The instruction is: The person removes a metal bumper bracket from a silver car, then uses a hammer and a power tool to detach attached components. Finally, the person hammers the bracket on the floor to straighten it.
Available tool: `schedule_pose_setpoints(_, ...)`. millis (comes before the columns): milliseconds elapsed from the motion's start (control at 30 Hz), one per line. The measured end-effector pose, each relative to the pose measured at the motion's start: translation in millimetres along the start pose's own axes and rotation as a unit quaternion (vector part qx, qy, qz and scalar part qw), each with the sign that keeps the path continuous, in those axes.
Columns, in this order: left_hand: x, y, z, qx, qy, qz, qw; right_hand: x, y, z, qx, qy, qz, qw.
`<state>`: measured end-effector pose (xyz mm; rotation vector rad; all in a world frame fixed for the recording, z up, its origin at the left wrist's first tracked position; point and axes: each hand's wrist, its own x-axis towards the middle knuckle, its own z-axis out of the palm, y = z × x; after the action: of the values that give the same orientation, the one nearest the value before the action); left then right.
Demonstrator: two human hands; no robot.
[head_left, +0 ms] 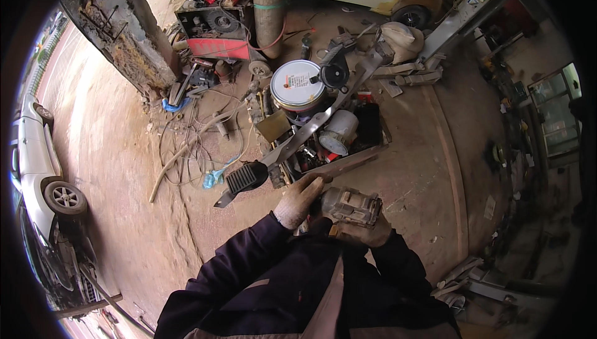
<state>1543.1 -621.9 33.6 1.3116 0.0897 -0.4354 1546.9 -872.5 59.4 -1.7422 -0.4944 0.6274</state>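
A worn power tool with a battery pack [356,205] sits in my gloved right hand [367,230], low in front of my chest. My gloved left hand [298,199] is at the tool's left side, its fingers pressed together; what they grip is hidden. Just beyond, a long steel bar [300,137] lies diagonally over a cluttered bin [382,146], with a black ribbed plate [242,177] at its near end. A white-lidded round drum [292,84] and a white bucket [339,134] sit among the bin's contents.
Tangled hoses [186,146] spread over the floor on the left, near a crumbling pillar [118,41]. A toolbox cart [211,44] stands by a round column [267,3]. Cars [37,165] are at left and behind. Scrap metal [460,283] lies lower right.
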Motion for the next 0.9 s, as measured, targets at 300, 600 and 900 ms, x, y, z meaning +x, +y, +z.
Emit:
schedule_pose_setpoints(300,66,4,2,0.489,0.340,0.219,0.773,38,7,-95,-0.172,0.070,-0.152,0.971)
schedule_pose_setpoints(600,127,-9,-28,0.547,0.321,0.046,0.772,125,-18,-197,-0.267,0.075,-0.025,0.961)
schedule_pose_setpoints(900,130,-30,-31,0.544,0.332,0.022,0.770,185,-25,-228,-0.490,0.005,-0.051,0.870)
